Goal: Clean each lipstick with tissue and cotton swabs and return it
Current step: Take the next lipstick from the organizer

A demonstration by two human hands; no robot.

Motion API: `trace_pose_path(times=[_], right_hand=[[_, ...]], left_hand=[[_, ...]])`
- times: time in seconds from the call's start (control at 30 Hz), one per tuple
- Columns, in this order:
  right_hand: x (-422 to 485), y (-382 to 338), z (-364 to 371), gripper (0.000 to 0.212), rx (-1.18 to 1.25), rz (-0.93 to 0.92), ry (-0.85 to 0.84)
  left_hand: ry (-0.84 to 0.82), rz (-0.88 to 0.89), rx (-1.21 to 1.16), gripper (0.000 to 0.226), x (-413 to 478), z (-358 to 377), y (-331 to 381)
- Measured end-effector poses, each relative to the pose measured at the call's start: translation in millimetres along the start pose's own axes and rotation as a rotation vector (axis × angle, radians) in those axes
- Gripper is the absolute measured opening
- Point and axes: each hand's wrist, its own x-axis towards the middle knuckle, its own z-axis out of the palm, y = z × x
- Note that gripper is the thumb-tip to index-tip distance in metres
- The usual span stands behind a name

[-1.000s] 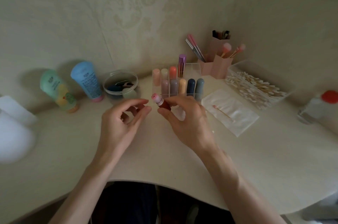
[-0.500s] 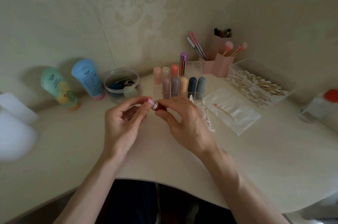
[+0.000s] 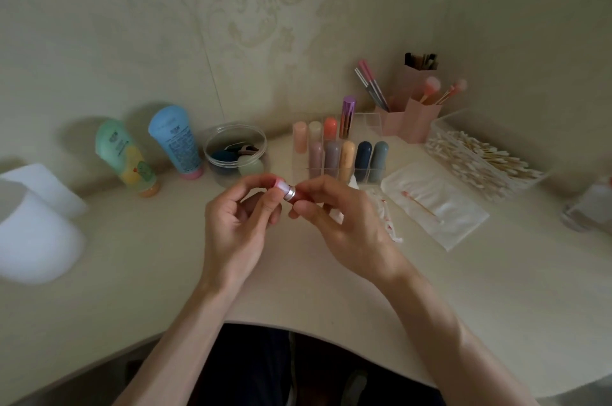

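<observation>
Both hands meet above the cream curved tabletop (image 3: pixel 149 273), with one small lipstick (image 3: pixel 287 191) between them. It has a red base, a silver collar and a pale pink tip.

Right hand (image 3: pixel 344 226): thumb and forefinger curled round the red base, the other fingers loosely bent below.

Left hand (image 3: pixel 236 226): thumb and forefinger pinch the pink tip end, so the lipstick lies roughly level from one hand to the other. Whether the left fingers also hold a cap cannot be told.

Just beyond the hands stands a clear acrylic organiser (image 3: pixel 372 122) with upright lipsticks in pink, cream, orange, mauve, grey, yellow and dark blue, and one tall metallic purple tube (image 3: pixel 347 115).

Just right of the right hand, partly hidden by it, lies a crumpled white tissue with red stains (image 3: pixel 387 220). Farther right are a flat white tissue sheet (image 3: pixel 443 220), a pink-tipped cotton swab (image 3: pixel 418 203) on that sheet, and a clear box of wooden-stemmed cotton swabs (image 3: pixel 480 160). Beyond these stands a pink brush holder (image 3: pixel 417 119).

Beyond the left hand is a round clear tub (image 3: pixel 231 140). Farther left are a blue tube (image 3: pixel 175 143) and a green tube (image 3: pixel 124 155), both standing on their caps.
</observation>
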Motion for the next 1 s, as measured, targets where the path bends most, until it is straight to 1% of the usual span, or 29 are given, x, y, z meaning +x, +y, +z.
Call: trace_pose_path(times=[0.07,0.17,0.3,0.37,0.43,0.6,0.7,0.77,0.8,0.87,1.0], right_hand=[[-0.2,-1.8,0.0,0.014,0.022,-0.001,-0.037],[-0.4,-4.5,1.6,0.017,0.086,-0.006,-0.04],[-0.5,-3.6,4.6,0.024,0.161,0.038,0.035],[-0.7,-3.0,4.9,0.016,0.182,0.038,0.04],[-0.9,-2.3,5.7,0.011,0.179,0.034,-0.006],[-0.1,-4.8,5.8,0.025,0.163,0.075,-0.063],[-0.1,-7.0,5.1,0.016,0.163,0.094,-0.009],[-1.0,-7.3,5.2,0.019,0.13,0.066,0.033],[-1.5,-6.5,5.2,0.017,0.135,0.068,0.033],[-1.4,-5.8,5.1,0.014,0.17,0.083,-0.01],[-1.1,-2.6,5.0,0.023,0.209,0.093,-0.088]], left_hand=[[-0.002,0.003,0.006,0.013,0.1,-0.5,0.6],[0.006,0.01,0.012,0.008,0.3,-1.0,1.4],[0.031,0.007,0.008,0.008,0.6,-0.4,1.2],[0.029,0.009,0.018,0.01,1.0,-0.3,1.0],[0.022,0.01,0.025,0.011,1.4,-0.8,1.2],[0.0,0.005,0.043,0.023,0.3,-1.6,2.5],[0.015,-0.013,0.025,0.015,0.4,-1.1,3.9],[0.018,-0.025,0.029,0.013,1.0,-1.2,4.3],[0.011,-0.025,0.036,0.014,1.1,-1.5,3.9],[-0.004,-0.023,0.037,0.014,1.6,-1.9,4.5],[-0.017,-0.038,0.028,0.016,0.6,-0.5,7.1]])
